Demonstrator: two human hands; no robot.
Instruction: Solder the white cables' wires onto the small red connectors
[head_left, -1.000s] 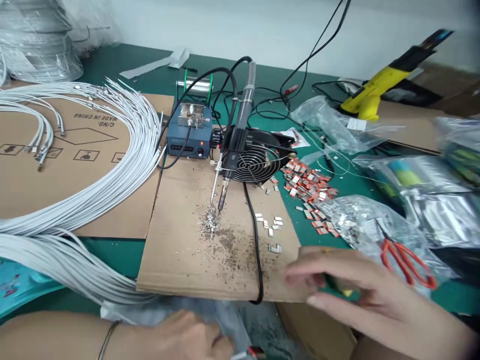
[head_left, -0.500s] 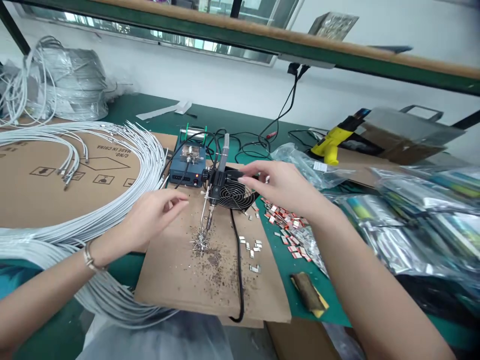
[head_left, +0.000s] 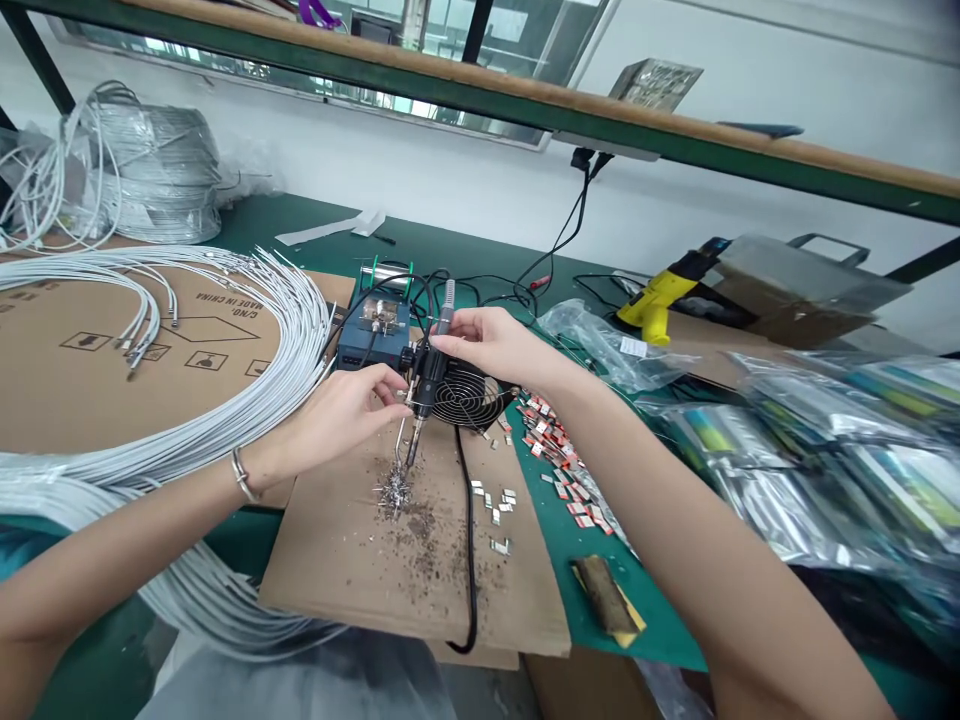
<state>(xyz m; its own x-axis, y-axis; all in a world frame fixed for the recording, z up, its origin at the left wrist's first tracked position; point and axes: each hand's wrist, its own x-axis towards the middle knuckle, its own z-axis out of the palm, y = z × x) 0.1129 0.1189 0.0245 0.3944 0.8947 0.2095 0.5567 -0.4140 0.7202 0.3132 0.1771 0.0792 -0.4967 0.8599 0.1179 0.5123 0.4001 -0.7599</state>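
A soldering iron with a black and grey body stands clamped at a slant, tip down. My right hand is closed at its upper part, thumb and fingertips against the body. From the left, my left hand has thumb and forefinger bent together at the thin metal feed tube beside the iron; the exact contact is too small to see. Beneath the tip lies a spiky heap of solder bits on a cardboard sheet. Behind stands a blue solder feeder with a solder spool.
A round black fan sits right of the iron. Small metal pieces and orange-white parts lie to the right, near a worn sponge. White cables curve along the left. A yellow heat gun lies at back right.
My right hand has moved left onto the iron's upper body. My left hand has moved right, up to the feed tube. The view has shifted slightly.
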